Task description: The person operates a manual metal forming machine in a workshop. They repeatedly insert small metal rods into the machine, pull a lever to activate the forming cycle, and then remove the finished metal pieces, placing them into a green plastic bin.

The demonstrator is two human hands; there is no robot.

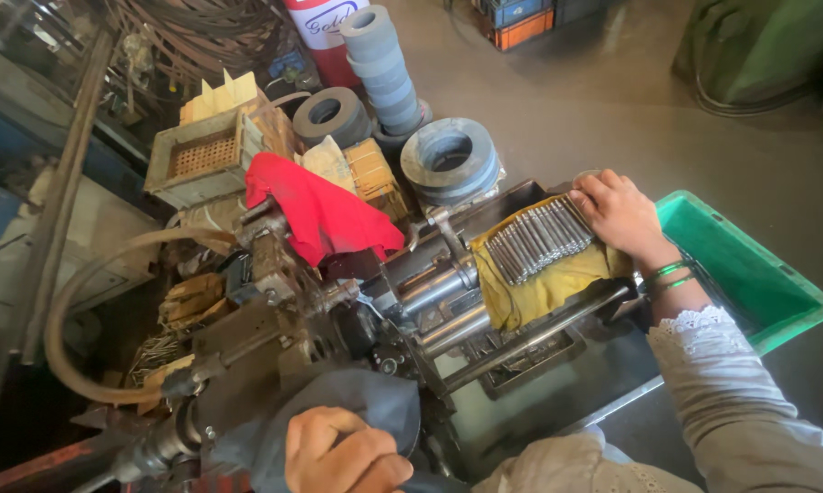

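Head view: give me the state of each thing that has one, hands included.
Right hand: open, fingers resting on the metal rods.
Left hand: closed on the dark cloth.
Metal rods: lying side by side in a row on the yellow cloth.
Red cloth: draped over the machine.
Green crate: open; contents not visible.
Grinding wheels: stacked, leaning.

A greasy metal machine (pixel 338 310) serves as the support. A yellow cloth (pixel 539 283) carrying a row of steel pins (pixel 535 239) is spread at three o'clock; a red rag (pixel 316 215) is draped at eleven o'clock.
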